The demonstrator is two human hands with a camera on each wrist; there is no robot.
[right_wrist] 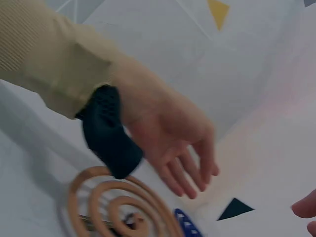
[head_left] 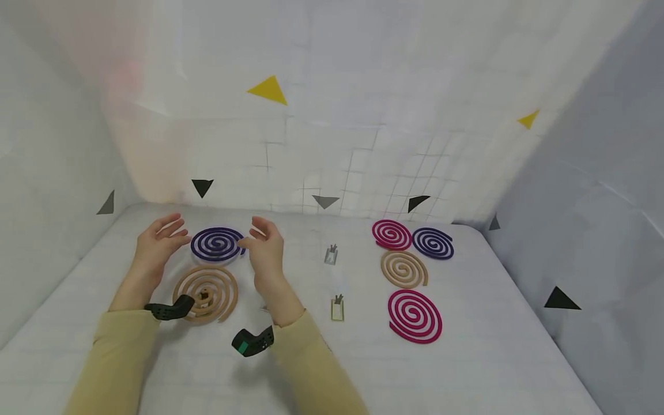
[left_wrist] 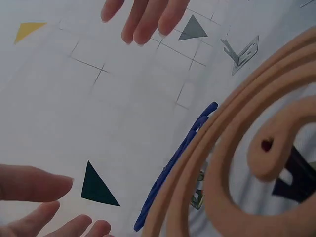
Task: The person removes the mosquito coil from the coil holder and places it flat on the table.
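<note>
A purple mosquito coil (head_left: 217, 244) lies between my two hands, near the back of the white surface. My left hand (head_left: 162, 242) is at its left side, with the fingers extended. At its right edge is my right hand (head_left: 267, 251); the fingers bend loosely, and the thumb overlaps the coil's rim in the head view. Directly in front of the purple coil is a tan mosquito coil (head_left: 233, 288), its middle partly covered by the left wrist's black camera (head_left: 171, 308). Nearest the camera in the left wrist view, the tan coil (left_wrist: 237, 224) hides part of the blue-purple one (left_wrist: 168, 177).
Small metal coil stands, one silver (head_left: 330, 255) and one yellowish (head_left: 337, 310), lie mid-surface. Right of them are two pink coils (head_left: 392, 235), (head_left: 415, 316), another tan coil (head_left: 404, 269) and another purple coil (head_left: 433, 243). White walls (head_left: 332, 104) with triangle markers enclose the surface.
</note>
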